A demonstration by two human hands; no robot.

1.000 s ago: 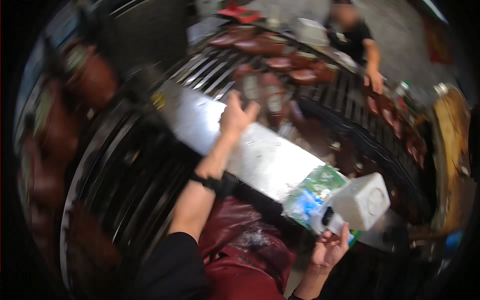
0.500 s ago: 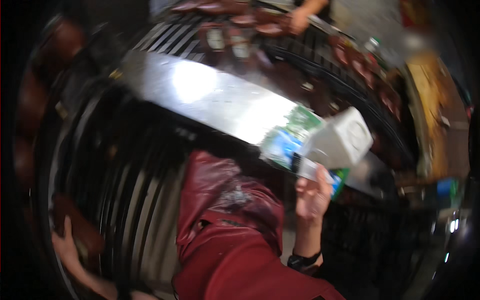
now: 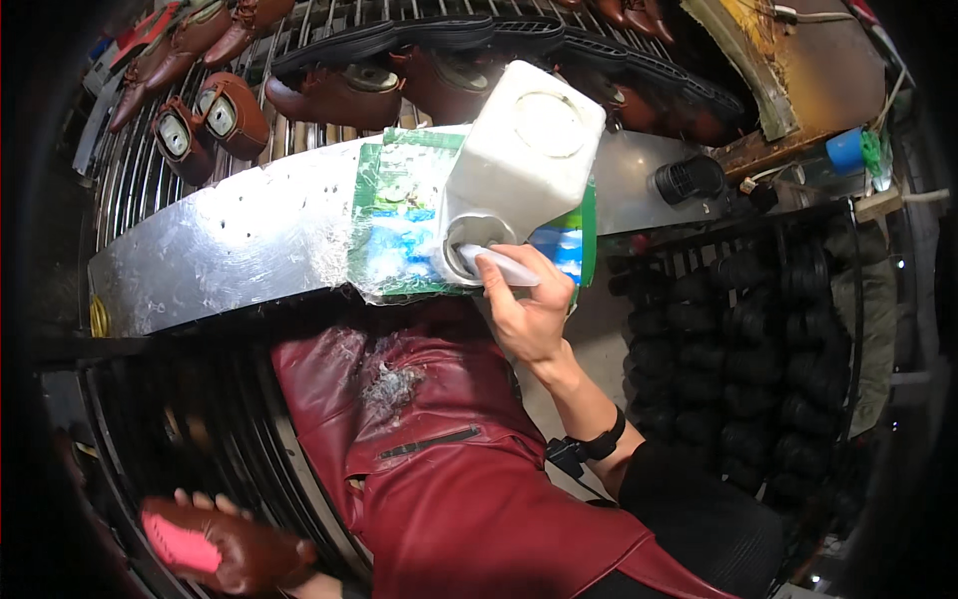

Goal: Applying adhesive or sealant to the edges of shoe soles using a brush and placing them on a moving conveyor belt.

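Note:
Fingers of my left hand [image 3: 205, 500] wrap round a brown leather shoe [image 3: 249, 551] at the lower left. It has no outsole on; a pink patch [image 3: 180, 544] covers part of its underside. My right hand [image 3: 534, 314] grips a pale, tapered handle [image 3: 507, 267]. The handle's far end dips into the round mouth of a white plastic container [image 3: 529, 140], so what is on that end stays hidden. The container lies tilted, mouth toward me, on a green and blue printed sheet [image 3: 399, 240] over a metal shelf [image 3: 230, 220].
Brown shoes with black soles [image 3: 439, 35] line the rack behind the shelf. Two more brown shoes [image 3: 235, 115] stand on its slats at left. A black round object [image 3: 691, 178] and a blue cup [image 3: 844, 150] are at right. Dark racks flank my red apron [image 3: 419, 399].
My view has turned, and the container now appears nearer the middle. My left hand has lifted the brown shoe from the left rack. The right hand's handle now reaches into the container's mouth.

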